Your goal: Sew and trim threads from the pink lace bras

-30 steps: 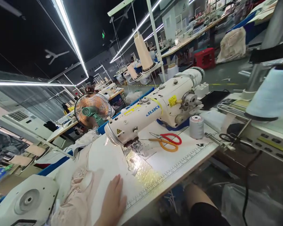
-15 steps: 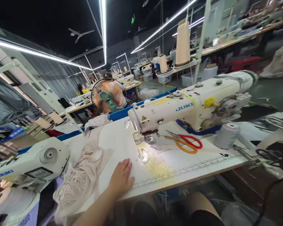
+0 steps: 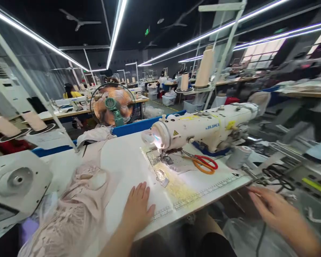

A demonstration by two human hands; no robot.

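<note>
My left hand (image 3: 137, 208) lies flat and open on the white sewing table (image 3: 123, 167), near its front edge. Pale pink lace fabric (image 3: 69, 210) is heaped just left of that hand. My right hand (image 3: 270, 207) hangs in the air off the table's right corner, blurred, fingers spread, holding nothing. A white Juki sewing machine (image 3: 200, 128) stands behind the hands, its lamp lighting the needle plate (image 3: 163, 160). Red and orange scissors (image 3: 204, 163) lie beside the machine's base, with a grey thread spool (image 3: 237, 157) to their right.
Another white sewing machine (image 3: 16, 185) stands at the left. A green-hubbed fan (image 3: 112, 104) turns behind the table. Thread cones (image 3: 204, 67) sit on a stand at the back. A person in yellow (image 3: 71, 92) works far left. Black scissors (image 3: 276, 175) lie at right.
The view has swung left and levelled. My right hand has come into view at the lower right. My left hand stays flat on the table.
</note>
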